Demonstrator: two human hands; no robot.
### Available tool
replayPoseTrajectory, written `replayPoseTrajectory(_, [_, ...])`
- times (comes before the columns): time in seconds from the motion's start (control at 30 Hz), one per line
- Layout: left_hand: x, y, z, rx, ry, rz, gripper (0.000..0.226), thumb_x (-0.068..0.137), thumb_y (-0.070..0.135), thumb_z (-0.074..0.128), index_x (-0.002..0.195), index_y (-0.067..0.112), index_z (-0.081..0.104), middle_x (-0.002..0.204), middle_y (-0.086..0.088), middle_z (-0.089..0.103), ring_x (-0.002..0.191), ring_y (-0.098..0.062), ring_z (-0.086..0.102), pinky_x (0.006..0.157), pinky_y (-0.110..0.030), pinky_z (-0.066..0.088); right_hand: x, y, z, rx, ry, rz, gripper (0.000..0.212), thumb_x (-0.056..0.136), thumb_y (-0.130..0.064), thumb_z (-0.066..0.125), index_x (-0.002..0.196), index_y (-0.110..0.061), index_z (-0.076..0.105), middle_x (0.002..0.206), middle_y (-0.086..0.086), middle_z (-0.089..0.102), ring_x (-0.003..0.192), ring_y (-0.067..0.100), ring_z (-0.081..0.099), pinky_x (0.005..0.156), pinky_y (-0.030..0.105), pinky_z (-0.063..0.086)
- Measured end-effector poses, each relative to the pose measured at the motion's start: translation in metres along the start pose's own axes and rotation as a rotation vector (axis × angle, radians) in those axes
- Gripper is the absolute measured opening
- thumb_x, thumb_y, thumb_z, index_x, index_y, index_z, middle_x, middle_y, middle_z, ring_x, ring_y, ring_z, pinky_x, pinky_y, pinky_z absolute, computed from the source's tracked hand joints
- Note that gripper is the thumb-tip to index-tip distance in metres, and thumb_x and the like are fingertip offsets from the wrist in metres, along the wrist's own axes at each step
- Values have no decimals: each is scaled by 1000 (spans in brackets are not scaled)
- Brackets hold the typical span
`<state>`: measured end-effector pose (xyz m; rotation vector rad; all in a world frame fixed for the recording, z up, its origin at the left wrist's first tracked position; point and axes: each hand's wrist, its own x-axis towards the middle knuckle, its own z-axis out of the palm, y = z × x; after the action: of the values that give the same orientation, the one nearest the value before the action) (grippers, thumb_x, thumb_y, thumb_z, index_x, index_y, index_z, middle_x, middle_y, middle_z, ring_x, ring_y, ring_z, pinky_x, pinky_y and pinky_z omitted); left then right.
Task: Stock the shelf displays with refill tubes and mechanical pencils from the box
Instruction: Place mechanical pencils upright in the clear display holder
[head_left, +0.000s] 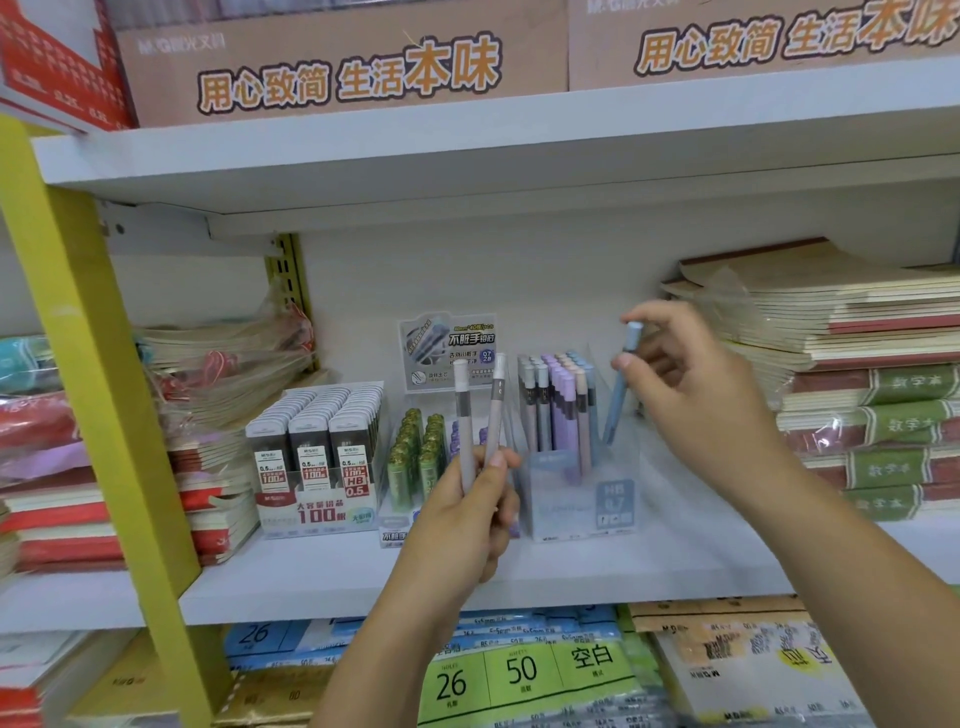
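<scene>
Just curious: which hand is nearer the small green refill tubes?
Left. The left hand is beside the green refill tubes; the right hand is farther, past the clear pencil holder.

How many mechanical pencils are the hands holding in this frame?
3. Two grey pencils stand upright in the left hand. The right hand pinches one blue pencil at the clear pencil display. Fingers may hide another.

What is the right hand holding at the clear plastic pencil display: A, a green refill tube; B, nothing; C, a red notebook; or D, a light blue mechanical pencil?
D: the right hand pinches a light blue mechanical pencil near its top, tip pointing down toward the clear plastic pencil display.
</scene>
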<state>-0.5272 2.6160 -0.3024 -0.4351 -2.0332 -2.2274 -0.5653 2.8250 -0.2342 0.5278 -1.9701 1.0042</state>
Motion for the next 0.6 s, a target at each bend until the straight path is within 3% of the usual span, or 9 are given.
replayPoseTrajectory(0.13, [2, -1, -3, -11, 13, -4, 28, 103, 40, 46, 90, 35, 70, 63, 5, 52, 41, -7, 29, 38, -18, 23, -6, 8, 8, -38, -109, 18, 31, 89, -20, 65, 106, -41, 50, 81, -15, 62, 79, -4, 58, 64, 8, 43])
replayPoseTrajectory(0.33, [3, -3, -6, -24, 12, 0, 26, 102, 39, 47, 95, 31, 70, 63, 4, 50, 42, -7, 28, 38, -18, 23, -4, 8, 9, 9, -106, 11, 33, 88, -18, 68, 107, -38, 50, 73, -10, 63, 73, 0, 58, 62, 7, 42])
replayPoseTrajectory(0.5, [3, -3, -7, -28, 1, 9, 25, 102, 40, 47, 96, 31, 70, 64, 4, 50, 43, -7, 28, 38, -18, 23, -8, 10, 17, -51, -40, 0, 36, 85, -22, 71, 105, -41, 48, 71, -8, 62, 67, 6, 59, 61, 26, 50])
replayPoseTrajectory(0.6, [3, -3, -7, -26, -4, 1, 25, 102, 40, 48, 96, 34, 72, 63, 5, 50, 43, -7, 29, 38, -18, 24, -9, 16, 22, -96, -7, -10, 33, 83, -25, 72, 102, -41, 50, 72, -9, 60, 70, 10, 56, 59, 29, 46])
